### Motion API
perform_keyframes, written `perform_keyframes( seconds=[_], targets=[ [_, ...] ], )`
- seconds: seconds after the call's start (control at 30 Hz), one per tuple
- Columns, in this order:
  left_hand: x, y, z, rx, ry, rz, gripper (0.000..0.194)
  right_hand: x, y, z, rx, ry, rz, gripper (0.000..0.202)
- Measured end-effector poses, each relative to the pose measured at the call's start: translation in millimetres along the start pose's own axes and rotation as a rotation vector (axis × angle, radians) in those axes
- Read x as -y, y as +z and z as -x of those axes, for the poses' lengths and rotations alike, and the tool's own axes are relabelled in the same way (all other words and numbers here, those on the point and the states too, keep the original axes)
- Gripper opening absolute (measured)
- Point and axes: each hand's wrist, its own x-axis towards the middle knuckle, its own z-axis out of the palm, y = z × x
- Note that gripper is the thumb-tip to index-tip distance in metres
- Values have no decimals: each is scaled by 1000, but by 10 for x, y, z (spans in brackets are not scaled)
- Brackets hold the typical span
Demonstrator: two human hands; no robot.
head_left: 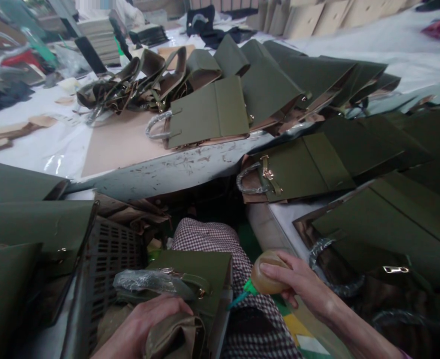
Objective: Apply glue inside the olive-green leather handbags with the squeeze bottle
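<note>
Holding the bottle, right fingers wrap its rounded end.

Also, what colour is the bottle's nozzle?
Teal nozzle, bright green collar; shows best in the head view.

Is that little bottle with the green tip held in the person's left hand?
No, the right hand holds the bottle, while the left hand is at the green bag.

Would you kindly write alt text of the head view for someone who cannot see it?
A person's right hand holds a squeeze bottle, its nozzle near the edge of an olive handbag; the left hand is by the bag's plastic-wrapped handle. More olive bags lie ahead and to both sides.
</note>
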Motion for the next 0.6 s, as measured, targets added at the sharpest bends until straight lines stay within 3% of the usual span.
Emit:
perform_keyframes(
  seconds=[0.2, 0.6],
  targets=[
    [-31, -2, -22, 9, -19, 35, 19, 77, 37, 150, 94, -1, -126, 55],
    [-118, -32, -65, 32, -107, -14, 9, 181, 197, 516, 210, -12, -364, 46]
  ],
)
